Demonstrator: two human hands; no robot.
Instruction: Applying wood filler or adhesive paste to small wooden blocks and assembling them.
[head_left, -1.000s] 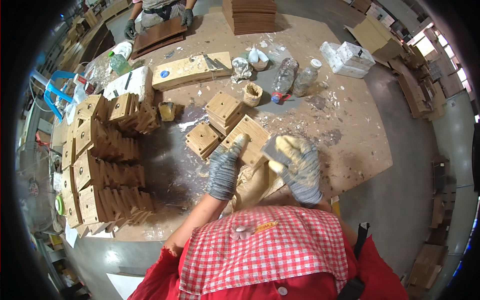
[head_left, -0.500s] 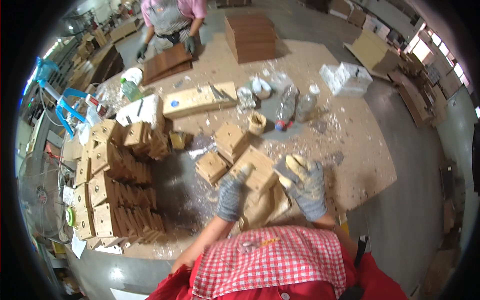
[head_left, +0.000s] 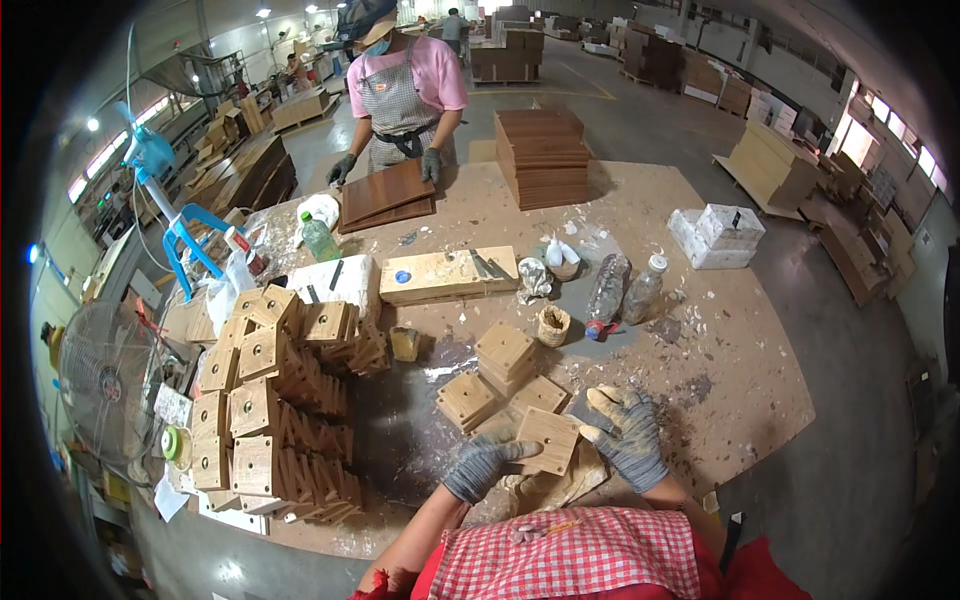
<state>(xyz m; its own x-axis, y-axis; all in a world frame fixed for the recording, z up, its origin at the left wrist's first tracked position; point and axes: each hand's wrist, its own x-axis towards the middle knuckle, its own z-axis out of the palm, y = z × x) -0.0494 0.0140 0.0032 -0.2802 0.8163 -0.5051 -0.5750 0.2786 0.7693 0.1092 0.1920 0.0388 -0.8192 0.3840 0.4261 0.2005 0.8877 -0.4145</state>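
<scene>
My left hand (head_left: 482,464), in a grey work glove, grips a square wooden block (head_left: 548,441) with holes near its corners by its left edge. My right hand (head_left: 627,435), in a grey glove with yellowish worn fingers, is at the block's right side, closed around a dark grey flat pad (head_left: 583,407) that looks like sandpaper. A crumpled beige cloth (head_left: 553,492) lies below the block. Just beyond are a small pile of blocks (head_left: 505,352), another short stack (head_left: 467,399) and a block (head_left: 541,394) partly hidden behind the held one.
Rows of stacked wooden blocks (head_left: 262,410) fill the table's left side. Behind stand a long wooden board (head_left: 450,277), a small tub (head_left: 553,325), plastic bottles (head_left: 608,290) and white-wrapped packs (head_left: 728,236). Across the table, a gloved person (head_left: 408,100) handles brown panels (head_left: 390,196) near a panel stack (head_left: 542,158).
My view has tilted upward, showing more of the hall. The held block has turned and sits lower, nearer my body, uncovering a block behind it. Both hands keep their holds.
</scene>
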